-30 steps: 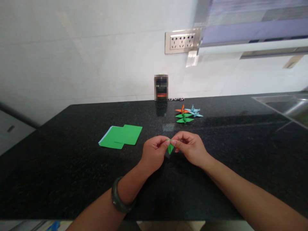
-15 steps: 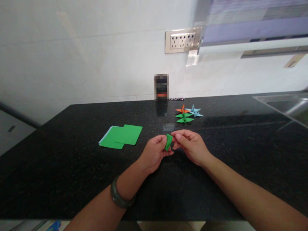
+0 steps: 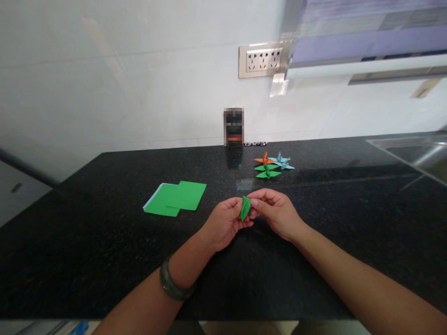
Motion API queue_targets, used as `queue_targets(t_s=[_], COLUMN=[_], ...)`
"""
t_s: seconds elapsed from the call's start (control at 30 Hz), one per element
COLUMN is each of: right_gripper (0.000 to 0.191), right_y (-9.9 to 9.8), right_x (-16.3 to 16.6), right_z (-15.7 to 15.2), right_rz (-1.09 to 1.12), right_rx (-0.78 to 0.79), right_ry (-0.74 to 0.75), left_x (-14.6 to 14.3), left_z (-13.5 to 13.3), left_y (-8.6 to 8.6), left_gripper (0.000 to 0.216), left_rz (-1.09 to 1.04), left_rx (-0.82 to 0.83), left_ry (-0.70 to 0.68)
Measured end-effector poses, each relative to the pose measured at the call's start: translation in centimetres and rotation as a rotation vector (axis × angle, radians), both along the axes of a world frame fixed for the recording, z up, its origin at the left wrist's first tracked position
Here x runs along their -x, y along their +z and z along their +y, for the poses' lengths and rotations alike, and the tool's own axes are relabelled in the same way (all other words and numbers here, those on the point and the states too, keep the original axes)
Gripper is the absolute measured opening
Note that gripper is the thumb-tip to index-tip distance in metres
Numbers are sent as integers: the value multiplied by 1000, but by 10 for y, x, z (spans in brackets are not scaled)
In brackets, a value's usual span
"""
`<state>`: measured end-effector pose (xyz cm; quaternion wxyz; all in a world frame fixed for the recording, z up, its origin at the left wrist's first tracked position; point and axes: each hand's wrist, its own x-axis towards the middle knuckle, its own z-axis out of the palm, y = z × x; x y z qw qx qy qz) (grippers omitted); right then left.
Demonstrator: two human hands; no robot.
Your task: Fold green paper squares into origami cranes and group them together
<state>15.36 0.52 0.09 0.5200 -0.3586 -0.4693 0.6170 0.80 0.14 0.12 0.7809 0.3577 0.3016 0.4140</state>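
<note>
A small folded green paper piece (image 3: pixel 245 207) is held just above the black countertop (image 3: pixel 104 242), pinched between both hands. My left hand (image 3: pixel 225 224) grips its lower part with thumb and fingers closed. From the right, my right hand (image 3: pixel 275 211) pinches its upper edge with its fingertips. A dark bangle sits on my left wrist (image 3: pixel 171 284).
A stack of green paper sheets (image 3: pixel 176 197) lies to the left of the hands. Three folded paper cranes, orange, blue and green (image 3: pixel 272 165), rest further back. A small dark box (image 3: pixel 233 127) stands against the white wall below a socket strip (image 3: pixel 263 60). A sink (image 3: pixel 415 156) is at right.
The green piece has turned from pointing down to standing more upright. Both hands drifted slightly up and away, and the right fingers closed back onto the paper.
</note>
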Motion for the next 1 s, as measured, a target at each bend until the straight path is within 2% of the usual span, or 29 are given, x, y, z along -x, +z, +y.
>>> queue_targets(t_s=[0.1,0.23,0.33,0.43,0.57,0.67,0.8,1.0], right_gripper=[23,22,15,5,5,7,9,8], right_y=[2,3,1,-1,0,3,6,8], right_x=[0,1,1,-1,-4,-5,-4,-4], right_z=[-1,-1,-2,-2,-3,-3,-5,-7], right_rz=[-71,-199,-316,-457,-636,-709,-743,-760], right_rx=[12,-51,-168,-368,-638,-743,-801,-820], right_ry=[-26,-66,-146,-253,-349,-393,-391,-336], left_x=[-1,-1,-1,0,2,2,2,5], left_z=[1,3,4,3,0,-1,-2,0], left_y=[-3,-7,-7,-6,-3,-1,-1,0], left_gripper=[22,20,18,23,12,9,13,11], left_rz=[58,319,481,565,715,810,890,930], left_rx=[-58,-300,-439,-590,-850,-973,-1077,-1139], left_ry=[28,180,326,410,465,493,489,488])
